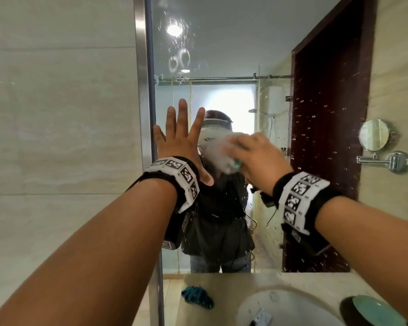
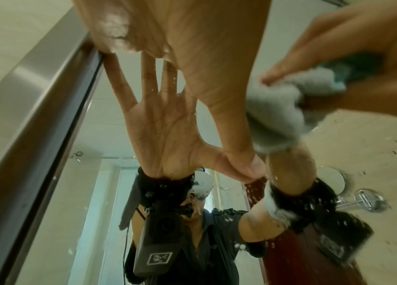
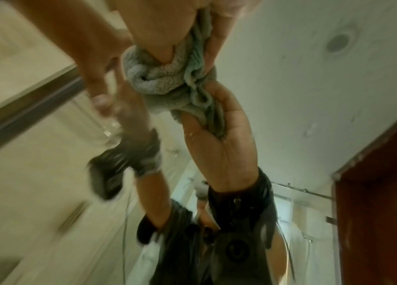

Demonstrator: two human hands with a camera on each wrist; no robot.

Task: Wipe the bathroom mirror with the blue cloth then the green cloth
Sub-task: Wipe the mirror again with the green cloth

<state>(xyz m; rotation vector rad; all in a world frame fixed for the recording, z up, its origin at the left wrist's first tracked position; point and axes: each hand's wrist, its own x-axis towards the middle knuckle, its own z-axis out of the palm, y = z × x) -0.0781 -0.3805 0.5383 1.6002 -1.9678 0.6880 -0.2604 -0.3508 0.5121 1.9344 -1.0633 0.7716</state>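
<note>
The mirror (image 1: 222, 55) runs from a steel frame strip (image 1: 140, 67) on its left edge to a dark red door reflection on its right, and down to the counter (image 1: 222, 285) at its foot. The left hand (image 1: 178, 135) lies flat on the glass just inside that left edge, fingers straight and spread, holding nothing; the little finger is near the frame. The right hand (image 1: 257, 156) is just beside it, toward the middle of the glass, fingers curled round a bunched pale green cloth (image 1: 218, 154) and pressing it to the mirror at about head height. In the right wrist view the cloth (image 3: 168, 77) is crumpled between thumb and fingers, touching its own reflection. Above the hands the glass is open but marked with droplets and ring-shaped smears around a reflected ceiling light; droplets also speckle the right part.

The blue cloth (image 1: 197, 297) lies crumpled on the counter below the mirror, left of the white basin (image 1: 280, 309) and well apart from both hands. A green dish (image 1: 377, 311) sits at the counter's right edge.

Both wrists wear black bands with white square-code tags; no readable writing shows anywhere.

The wall left of the mirror is pale beige tile. On the right wall a small round mirror (image 1: 375, 135) hangs on a chrome arm. The reflection shows a glass shower screen under a chrome rail.
</note>
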